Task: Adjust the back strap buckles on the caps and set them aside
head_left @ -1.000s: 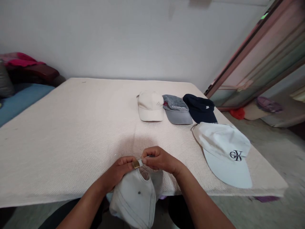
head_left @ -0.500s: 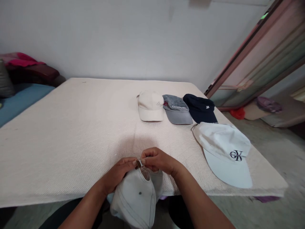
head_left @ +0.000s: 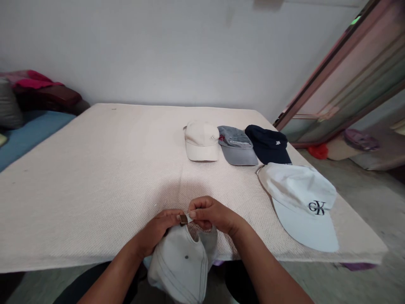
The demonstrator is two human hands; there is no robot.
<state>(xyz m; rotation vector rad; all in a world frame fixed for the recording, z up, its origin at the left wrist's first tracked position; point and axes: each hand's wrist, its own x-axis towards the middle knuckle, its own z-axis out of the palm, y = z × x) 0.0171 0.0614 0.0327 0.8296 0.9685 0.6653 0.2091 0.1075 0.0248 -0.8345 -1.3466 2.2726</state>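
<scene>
A pale grey cap [head_left: 179,266] hangs at the table's front edge, its back opening turned up. My left hand [head_left: 160,228] is closed on it, thumb and fingers beside a brass-coloured buckle [head_left: 184,219]. Between thumb and forefinger, my right hand [head_left: 210,214] pinches the end of the cap's light strap [head_left: 190,219], just right of the buckle. The strap's tip is hidden by the fingers. To the right lies a white cap [head_left: 295,185] with dark letters on its front.
Across the back of the cloth-covered table [head_left: 95,177] sit a cream cap [head_left: 201,137], a grey cap [head_left: 237,145] and a navy cap [head_left: 267,143] in a row. A wall [head_left: 158,50] stands behind. At far left is a blue surface [head_left: 44,126] with a cushion [head_left: 9,105].
The buckle now shows its flat face more fully, and a short piece of strap lies visible between it and my right fingers. Both hands keep their hold; the view has shifted slightly.
</scene>
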